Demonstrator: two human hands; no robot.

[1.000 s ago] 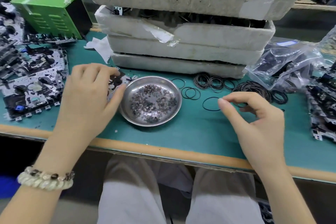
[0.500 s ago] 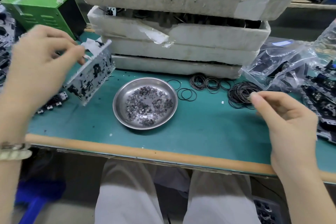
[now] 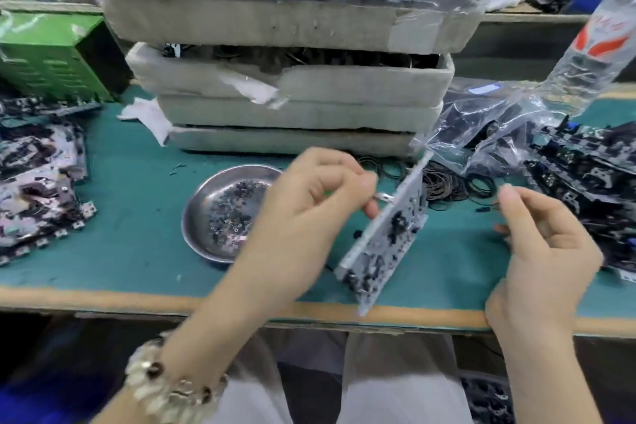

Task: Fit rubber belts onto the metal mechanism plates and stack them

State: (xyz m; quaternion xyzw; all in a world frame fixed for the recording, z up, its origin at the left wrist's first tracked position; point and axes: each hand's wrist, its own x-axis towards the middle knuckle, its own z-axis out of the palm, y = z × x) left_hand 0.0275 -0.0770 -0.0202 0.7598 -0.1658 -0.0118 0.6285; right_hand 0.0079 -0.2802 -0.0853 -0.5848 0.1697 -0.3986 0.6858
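My left hand (image 3: 309,203) grips a grey metal mechanism plate (image 3: 385,244) by its upper edge. It holds the plate tilted on edge above the green bench, right of the steel dish. My right hand (image 3: 547,251) hovers just right of the plate with fingers curled, and a thin black rubber belt (image 3: 499,228) shows only as a dark sliver at its fingertips. Loose black belts (image 3: 444,186) lie in a pile behind the plate. More mechanism plates are stacked at the left (image 3: 34,182) and at the right (image 3: 585,182).
A steel dish (image 3: 220,213) of small washers sits at centre left, partly behind my left wrist. Stacked foam trays (image 3: 292,79) fill the back. Clear plastic bags (image 3: 499,120) lie back right, a green box (image 3: 44,55) back left. The bench's front edge (image 3: 103,299) runs below.
My left hand lifted a plate from the left stack and carried it right to the centre. My right hand took a belt off the bench and came in beside the plate.
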